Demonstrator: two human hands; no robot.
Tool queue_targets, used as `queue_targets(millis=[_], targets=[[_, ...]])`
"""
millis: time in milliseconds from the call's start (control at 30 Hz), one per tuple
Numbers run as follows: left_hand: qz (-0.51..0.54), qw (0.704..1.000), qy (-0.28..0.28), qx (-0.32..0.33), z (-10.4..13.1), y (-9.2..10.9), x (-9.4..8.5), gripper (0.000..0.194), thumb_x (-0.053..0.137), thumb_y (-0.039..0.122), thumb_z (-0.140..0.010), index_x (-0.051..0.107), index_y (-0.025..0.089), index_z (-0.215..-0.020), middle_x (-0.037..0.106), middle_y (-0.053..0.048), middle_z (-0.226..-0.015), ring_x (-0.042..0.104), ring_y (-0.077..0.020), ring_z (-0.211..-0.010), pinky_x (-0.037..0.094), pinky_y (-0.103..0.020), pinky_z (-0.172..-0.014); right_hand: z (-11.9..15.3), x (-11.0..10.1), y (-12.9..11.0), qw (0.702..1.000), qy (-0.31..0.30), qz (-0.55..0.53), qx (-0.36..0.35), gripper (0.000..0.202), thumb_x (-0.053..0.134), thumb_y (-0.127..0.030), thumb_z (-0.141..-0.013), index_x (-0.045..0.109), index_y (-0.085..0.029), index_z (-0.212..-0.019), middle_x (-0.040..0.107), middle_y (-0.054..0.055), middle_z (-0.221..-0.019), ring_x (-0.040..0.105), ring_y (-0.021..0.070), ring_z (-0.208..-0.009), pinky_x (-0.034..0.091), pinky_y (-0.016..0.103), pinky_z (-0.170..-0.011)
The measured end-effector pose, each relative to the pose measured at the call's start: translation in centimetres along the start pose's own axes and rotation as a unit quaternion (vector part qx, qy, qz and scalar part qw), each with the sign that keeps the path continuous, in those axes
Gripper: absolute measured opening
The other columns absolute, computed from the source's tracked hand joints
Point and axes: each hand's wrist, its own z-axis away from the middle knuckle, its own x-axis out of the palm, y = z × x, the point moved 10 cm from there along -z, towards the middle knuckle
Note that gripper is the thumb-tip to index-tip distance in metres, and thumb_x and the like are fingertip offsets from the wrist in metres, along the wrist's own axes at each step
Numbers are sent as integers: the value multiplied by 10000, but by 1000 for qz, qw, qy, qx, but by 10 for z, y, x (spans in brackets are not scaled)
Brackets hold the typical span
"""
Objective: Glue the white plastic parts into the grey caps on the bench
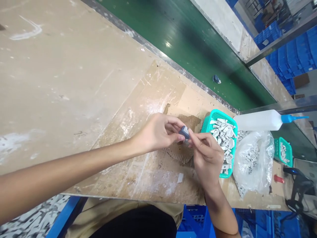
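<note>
A small dark grey-blue plastic part (pixel 184 132) with a light grey piece on it is held between both hands, above the table. My left hand (pixel 160 132) pinches it from the left with thumb and forefinger. From the right, the fingertips of my right hand (pixel 207 153) grip its other side; whether they also hold a separate small piece is hidden. Under the hands lies a torn, stained piece of cardboard (pixel 182 155). Just beyond my right hand stands a green basket (pixel 213 114) filled with small light grey parts (pixel 224 132).
A white squeeze bottle (pixel 260 120) with a blue nozzle lies behind a clear plastic bag (pixel 264 165) of small parts. Further right are a smaller green basket (pixel 289 160) and a black stand (pixel 297 188). A dark part (pixel 216 79) rests on the green conveyor belt (pixel 173 39).
</note>
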Motion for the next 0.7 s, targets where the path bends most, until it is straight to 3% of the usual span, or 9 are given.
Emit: queue_targets(millis=[133, 267, 367, 433, 533, 600, 700], targets=[[-5, 1000, 4, -8, 1, 1, -4, 195, 753, 177, -650, 726, 117, -834, 726, -45, -755, 694, -149, -691, 559, -194, -636, -1, 5, -13, 999, 0, 33, -31, 449, 443, 29, -920, 717, -195, -1196, 592, 35, -857, 571, 96, -751, 512, 184, -675], [47, 998, -30, -41, 0, -5, 0, 171, 757, 153, -680, 702, 100, -833, 710, -50, -712, 663, -119, -625, 531, -166, -599, -3, 7, -16, 998, -2, 53, -26, 435, 418, 24, -918, 705, -131, -1206, 558, 36, -819, 555, 108, -753, 498, 195, -687], [110, 988, -70, -78, 0, -10, 6, 170, 752, 152, -728, 693, 85, -872, 696, -57, -697, 659, -112, -605, 504, -140, -559, -10, 8, -7, 998, -62, 24, 10, 436, 437, -5, -934, 689, -180, -1243, 588, 22, -835, 574, 104, -770, 498, 190, -710], [144, 979, -88, -111, 0, -14, 8, 306, 756, 164, -757, 689, 100, -1048, 708, -67, -773, 695, -146, -674, 526, -155, -585, -14, 4, 2, 993, -108, -1, 42, 402, 496, -71, -960, 667, -246, -1280, 646, 16, -928, 615, 104, -871, 505, 194, -778], [214, 962, -90, -147, -1, -16, 6, 510, 758, 116, -741, 621, 165, -1230, 691, -41, -812, 725, -215, -785, 590, -236, -700, -18, -25, 17, 994, -79, 3, 75, 367, 561, -188, -972, 634, -282, -1319, 680, 13, -1062, 634, 115, -952, 515, 223, -846], [260, 951, -61, -158, -2, -17, -1, 426, 711, 52, -725, 634, 145, -1133, 658, -32, -774, 721, -220, -759, 608, -276, -748, -17, -51, 29, 995, -28, 15, 95, 348, 581, -247, -962, 649, -281, -1301, 687, 15, -1073, 639, 126, -920, 531, 238, -800], [291, 942, 7, -166, -6, -19, -14, 302, 613, -17, -700, 615, 116, -972, 631, -39, -757, 689, -184, -656, 616, -283, -687, -13, -83, 54, 991, 29, 32, 126, 321, 600, -316, -944, 689, -273, -1249, 696, 29, -1073, 647, 158, -916, 544, 262, -750]])
